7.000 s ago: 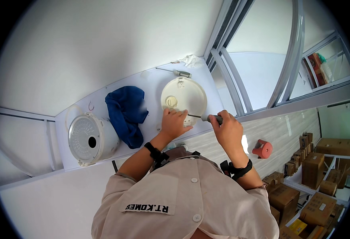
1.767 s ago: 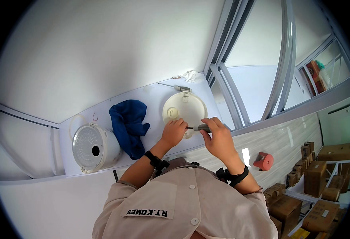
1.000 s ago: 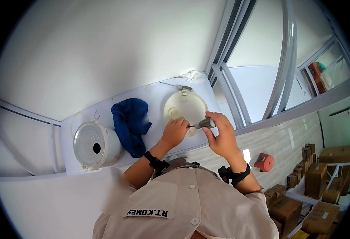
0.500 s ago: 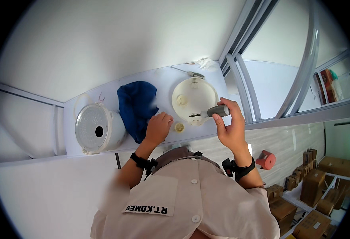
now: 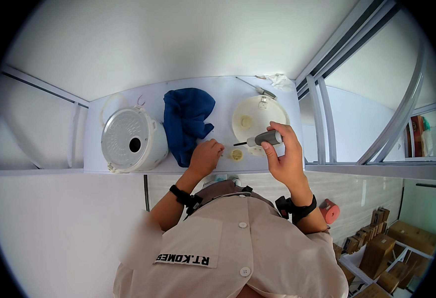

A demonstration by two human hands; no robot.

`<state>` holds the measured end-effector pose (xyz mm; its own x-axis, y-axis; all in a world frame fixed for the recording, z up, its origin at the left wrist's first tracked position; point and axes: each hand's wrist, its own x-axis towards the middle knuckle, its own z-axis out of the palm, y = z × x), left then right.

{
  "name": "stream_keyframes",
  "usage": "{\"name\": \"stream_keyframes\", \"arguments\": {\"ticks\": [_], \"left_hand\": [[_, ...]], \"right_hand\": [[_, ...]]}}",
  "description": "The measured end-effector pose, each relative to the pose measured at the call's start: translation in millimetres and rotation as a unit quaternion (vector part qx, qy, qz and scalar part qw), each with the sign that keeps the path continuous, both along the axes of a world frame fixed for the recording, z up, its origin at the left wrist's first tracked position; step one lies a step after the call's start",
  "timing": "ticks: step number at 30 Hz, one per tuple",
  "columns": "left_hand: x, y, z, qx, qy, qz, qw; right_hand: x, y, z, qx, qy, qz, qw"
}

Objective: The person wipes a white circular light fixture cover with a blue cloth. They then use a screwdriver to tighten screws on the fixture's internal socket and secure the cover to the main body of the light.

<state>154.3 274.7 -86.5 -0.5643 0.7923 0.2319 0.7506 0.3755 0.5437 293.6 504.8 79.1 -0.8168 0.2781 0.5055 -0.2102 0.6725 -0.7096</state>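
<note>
My right hand (image 5: 288, 158) grips a screwdriver (image 5: 266, 138) by its dark grey handle, the shaft pointing left. Below it lies a round, off-white lid (image 5: 261, 106) with a small round translucent piece (image 5: 246, 122) inside. Near the screwdriver's tip, on the table, sits a small yellowish round cap (image 5: 236, 155). My left hand (image 5: 206, 158) is curled, its thumb and fingers drawn together left of the cap; whether something small is in them cannot be seen. The hand is close to the lower edge of a dark blue cloth (image 5: 184, 119).
At the left a white appliance body (image 5: 159, 144), like a rice cooker, shows a metal face with a dark hole. Another screwdriver (image 5: 266, 93) lies beyond the lid, beside crumpled white material (image 5: 280, 82). A metal frame (image 5: 325, 119) borders the table's right end.
The view has shifted, so the table's things appear farther right. Relative to the lid, my right hand and the screwdriver have moved left, its tip now nearer the yellowish cap. My left hand stays curled.
</note>
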Motion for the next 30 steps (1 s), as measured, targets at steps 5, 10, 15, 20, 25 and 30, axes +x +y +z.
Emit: {"name": "stream_keyframes", "arguments": {"ticks": [5,10,15,20,25,30], "left_hand": [[-1,0,0,-0.015,-0.026,0.008,1.000],[-2,12,19,-0.002,-0.019,0.003,1.000],[2,43,33,0.030,0.044,-0.047,0.997],[6,77,34,0.040,0.088,-0.129,0.987],[9,91,23,0.001,0.099,-0.144,0.985],[9,96,10,-0.001,0.114,-0.140,0.984]], "right_hand": [[2,0,-2,0.012,-0.010,-0.005,1.000],[11,5,-2,0.005,0.000,-0.041,0.999],[24,12,-1,0.007,-0.012,-0.097,0.995],[37,15,-10,0.010,-0.045,-0.139,0.989],[46,13,-11,-0.006,-0.078,-0.156,0.985],[49,12,-14,-0.001,-0.088,-0.149,0.985]]}}
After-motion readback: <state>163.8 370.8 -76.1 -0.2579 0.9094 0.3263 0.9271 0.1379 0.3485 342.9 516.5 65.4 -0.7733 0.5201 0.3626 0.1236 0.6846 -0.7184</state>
